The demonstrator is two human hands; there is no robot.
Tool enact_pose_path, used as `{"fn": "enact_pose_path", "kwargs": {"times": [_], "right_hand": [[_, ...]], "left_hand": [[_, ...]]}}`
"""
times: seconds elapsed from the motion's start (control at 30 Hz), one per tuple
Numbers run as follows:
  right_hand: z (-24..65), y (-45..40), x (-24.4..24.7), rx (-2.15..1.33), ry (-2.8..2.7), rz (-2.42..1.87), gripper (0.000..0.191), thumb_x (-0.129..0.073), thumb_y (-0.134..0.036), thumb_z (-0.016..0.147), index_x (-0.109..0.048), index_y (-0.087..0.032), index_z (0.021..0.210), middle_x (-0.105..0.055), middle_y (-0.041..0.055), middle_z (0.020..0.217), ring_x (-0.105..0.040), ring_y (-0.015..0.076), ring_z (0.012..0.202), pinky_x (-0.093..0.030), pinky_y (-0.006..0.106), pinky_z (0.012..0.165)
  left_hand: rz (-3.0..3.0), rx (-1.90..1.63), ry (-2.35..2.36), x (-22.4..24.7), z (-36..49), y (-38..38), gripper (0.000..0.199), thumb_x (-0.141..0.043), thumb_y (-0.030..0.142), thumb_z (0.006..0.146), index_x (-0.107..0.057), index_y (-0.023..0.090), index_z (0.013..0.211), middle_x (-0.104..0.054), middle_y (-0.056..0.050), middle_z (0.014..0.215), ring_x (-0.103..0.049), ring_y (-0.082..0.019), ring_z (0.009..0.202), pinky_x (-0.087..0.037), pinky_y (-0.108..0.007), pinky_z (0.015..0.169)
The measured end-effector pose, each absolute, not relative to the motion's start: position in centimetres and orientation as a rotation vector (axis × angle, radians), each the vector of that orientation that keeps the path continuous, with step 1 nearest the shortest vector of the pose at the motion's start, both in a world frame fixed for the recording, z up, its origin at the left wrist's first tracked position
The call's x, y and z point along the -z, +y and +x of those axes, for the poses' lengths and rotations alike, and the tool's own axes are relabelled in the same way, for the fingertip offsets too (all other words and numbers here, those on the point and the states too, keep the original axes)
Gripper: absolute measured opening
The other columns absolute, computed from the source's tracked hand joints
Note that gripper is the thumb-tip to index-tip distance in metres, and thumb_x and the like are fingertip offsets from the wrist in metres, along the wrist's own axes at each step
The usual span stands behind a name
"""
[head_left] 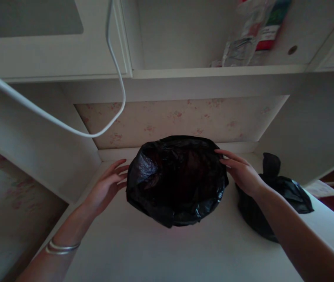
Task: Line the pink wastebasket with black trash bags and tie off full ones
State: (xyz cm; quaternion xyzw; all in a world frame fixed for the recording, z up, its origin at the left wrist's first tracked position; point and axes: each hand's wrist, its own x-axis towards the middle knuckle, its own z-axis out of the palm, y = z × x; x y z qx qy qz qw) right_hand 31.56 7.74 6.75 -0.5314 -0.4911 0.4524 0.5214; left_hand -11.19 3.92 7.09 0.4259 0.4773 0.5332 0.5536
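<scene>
A black bin bag (181,188) is spread open in a round shape, its edge folded outward as if over a container that it hides. My left hand (108,184) is at the bag's left side, fingers apart and fingertips at or just touching the outside. On the right, my right hand (242,172) has its fingers over the bag's rim; the thumb is mostly hidden. Behind my right forearm sits a second black bag (287,192), gathered and knotted at the top, on the white surface (155,250).
A white cable (67,127) hangs in a loop at the upper left. Above is an open white shelf (220,72) with clear plastic packaging (240,47) and a red-and-green package (269,35). White side panels (311,117) flank the surface. Paper (321,188) lies at the right edge.
</scene>
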Motion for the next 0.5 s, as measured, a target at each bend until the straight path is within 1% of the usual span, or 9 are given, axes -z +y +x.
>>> {"fn": "enact_pose_path", "kwargs": {"times": [0.07, 0.13, 0.23, 0.3, 0.33, 0.4, 0.5], "right_hand": [[30.8, 8.9, -7.4, -1.038, -1.26, -1.287, 0.045, -0.074, -0.047, 0.081, -0.076, -0.028, 0.122, -0.072, 0.0047, 0.136, -0.063, 0.0285, 0.131, -0.044, 0.044, 0.116], [29.9, 10.1, -7.8, -0.978, -1.33, -1.305, 0.045, -0.071, -0.051, 0.085, -0.075, -0.028, 0.123, -0.068, 0.0045, 0.142, -0.059, 0.0284, 0.136, -0.043, 0.046, 0.118], [29.0, 11.9, -8.4, -0.891, -1.409, -1.338, 0.047, -0.071, -0.051, 0.086, -0.074, -0.029, 0.128, -0.062, 0.0034, 0.15, -0.054, 0.0269, 0.141, -0.037, 0.045, 0.123], [28.7, 13.0, -8.6, -0.882, -1.426, -1.361, 0.046, -0.074, -0.048, 0.085, -0.074, -0.028, 0.127, -0.062, 0.0035, 0.15, -0.052, 0.0265, 0.143, -0.033, 0.045, 0.125], [28.6, 13.6, -8.7, -0.893, -1.43, -1.378, 0.045, -0.074, -0.048, 0.085, -0.075, -0.027, 0.126, -0.064, 0.0048, 0.148, -0.054, 0.0272, 0.141, -0.034, 0.046, 0.125], [28.3, 14.6, -8.6, -0.953, -1.433, -1.405, 0.044, -0.072, -0.049, 0.086, -0.076, -0.025, 0.124, -0.071, 0.0087, 0.137, -0.063, 0.0295, 0.132, -0.042, 0.048, 0.119], [27.5, 15.7, -8.1, -1.098, -1.471, -1.382, 0.042, -0.066, -0.05, 0.089, -0.078, -0.019, 0.115, -0.079, 0.0127, 0.12, -0.074, 0.0295, 0.112, -0.055, 0.046, 0.106]], "left_hand": [[0.979, -1.245, 1.158, -7.5, -10.7, 5.7, 0.044, -0.073, 0.039, 0.081, -0.067, 0.024, 0.122, -0.073, -0.008, 0.123, -0.07, -0.023, 0.097, -0.055, -0.033, 0.078], [1.006, -1.222, 1.198, -7.4, -9.9, 7.4, 0.041, -0.073, 0.046, 0.084, -0.071, 0.02, 0.115, -0.075, -0.008, 0.117, -0.069, -0.022, 0.092, -0.053, -0.031, 0.075], [1.061, -1.216, 1.202, -7.1, -9.1, 9.4, 0.04, -0.084, 0.043, 0.074, -0.076, 0.016, 0.103, -0.078, -0.007, 0.101, -0.069, -0.021, 0.087, -0.051, -0.03, 0.075], [1.078, -1.232, 1.199, -6.9, -9.0, 10.5, 0.038, -0.088, 0.039, 0.068, -0.076, 0.015, 0.095, -0.077, -0.005, 0.089, -0.067, -0.019, 0.079, -0.05, -0.029, 0.071], [1.077, -1.246, 1.198, -6.7, -8.9, 10.9, 0.036, -0.088, 0.039, 0.068, -0.075, 0.016, 0.092, -0.075, -0.003, 0.085, -0.066, -0.018, 0.075, -0.049, -0.028, 0.068], [1.069, -1.271, 1.195, -6.3, -8.8, 11.9, 0.032, -0.085, 0.041, 0.073, -0.073, 0.017, 0.091, -0.073, 0.0, 0.081, -0.065, -0.016, 0.07, -0.048, -0.027, 0.065], [1.066, -1.259, 1.202, -5.1, -8.1, 12.9, 0.027, -0.074, 0.042, 0.09, -0.069, 0.017, 0.098, -0.071, -0.001, 0.087, -0.065, -0.015, 0.071, -0.053, -0.029, 0.067]]}}
